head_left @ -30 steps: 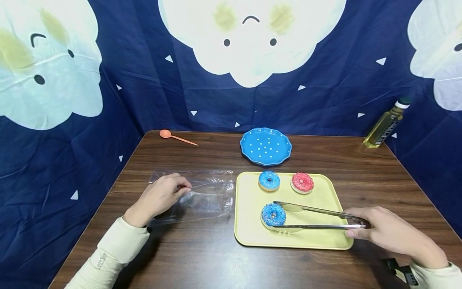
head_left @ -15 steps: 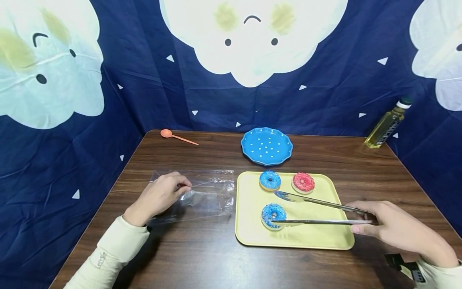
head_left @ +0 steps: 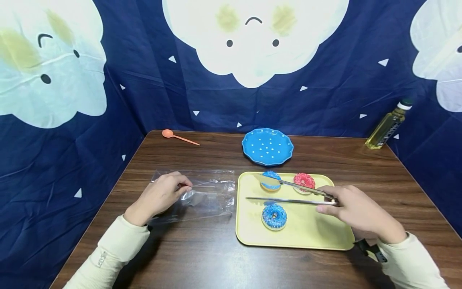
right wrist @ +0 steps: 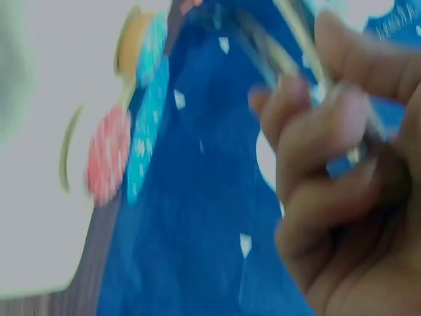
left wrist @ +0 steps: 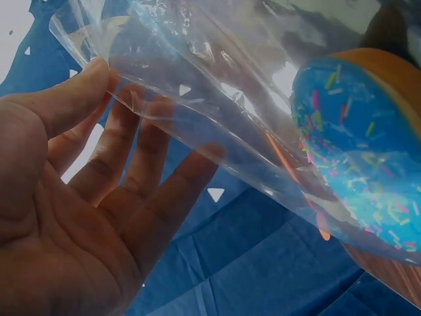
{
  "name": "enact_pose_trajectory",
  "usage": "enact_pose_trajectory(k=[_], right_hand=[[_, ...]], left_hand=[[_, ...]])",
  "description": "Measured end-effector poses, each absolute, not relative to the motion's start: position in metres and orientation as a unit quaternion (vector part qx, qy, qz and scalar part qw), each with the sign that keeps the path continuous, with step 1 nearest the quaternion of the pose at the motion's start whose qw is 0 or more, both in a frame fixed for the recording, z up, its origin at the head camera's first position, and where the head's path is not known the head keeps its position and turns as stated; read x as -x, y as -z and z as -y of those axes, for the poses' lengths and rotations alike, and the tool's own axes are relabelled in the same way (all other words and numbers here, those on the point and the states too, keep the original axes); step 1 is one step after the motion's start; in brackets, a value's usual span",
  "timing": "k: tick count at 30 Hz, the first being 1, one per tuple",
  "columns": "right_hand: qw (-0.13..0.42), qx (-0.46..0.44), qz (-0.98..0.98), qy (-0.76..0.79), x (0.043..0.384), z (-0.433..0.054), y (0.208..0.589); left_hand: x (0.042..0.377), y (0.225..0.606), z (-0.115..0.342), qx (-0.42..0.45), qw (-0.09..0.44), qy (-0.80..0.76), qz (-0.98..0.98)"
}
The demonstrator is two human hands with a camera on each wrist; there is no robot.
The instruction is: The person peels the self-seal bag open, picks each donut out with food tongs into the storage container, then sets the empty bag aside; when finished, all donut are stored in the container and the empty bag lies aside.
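My left hand (head_left: 159, 196) pinches the edge of a clear plastic bag (head_left: 216, 200) lying toward the table's left; the left wrist view shows thumb and forefinger at its rim. Close beside that hand, a blue donut with colourful sprinkles (left wrist: 355, 151) overlaps the film. My right hand (head_left: 357, 208) grips metal tongs (head_left: 288, 200) with the arms spread apart. One tong arm crosses over the back blue donut (head_left: 271, 174) and the red donut (head_left: 304, 179). The other passes just behind the front blue donut (head_left: 274, 216). The right wrist view is blurred.
The yellow tray (head_left: 314, 237) bears these three donuts. Behind it sits a blue dotted plate (head_left: 267, 146). An orange spoon (head_left: 168, 133) lies at the back left, and an oil bottle (head_left: 386, 126) stands at the back right. Dark blue cloth walls surround the table.
The tongs have lifted off the front blue donut and moved back and left, over the back blue donut. The front donut stays on the tray. My left hand keeps its place on the bag.
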State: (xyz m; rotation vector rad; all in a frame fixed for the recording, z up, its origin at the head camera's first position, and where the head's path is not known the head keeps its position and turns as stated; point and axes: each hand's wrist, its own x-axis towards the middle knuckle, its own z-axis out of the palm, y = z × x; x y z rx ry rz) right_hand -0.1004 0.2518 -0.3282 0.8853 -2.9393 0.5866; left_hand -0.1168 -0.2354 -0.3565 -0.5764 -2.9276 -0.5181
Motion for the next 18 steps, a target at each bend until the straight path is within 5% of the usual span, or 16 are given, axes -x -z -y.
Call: enact_pose_trajectory(k=[18], right_hand=[[0.041,-0.306,0.945,-0.112,0.117,-0.167,0.335]], left_hand=[[0.116,0.354,0.234,0.189,0.051,0.17,0.966]])
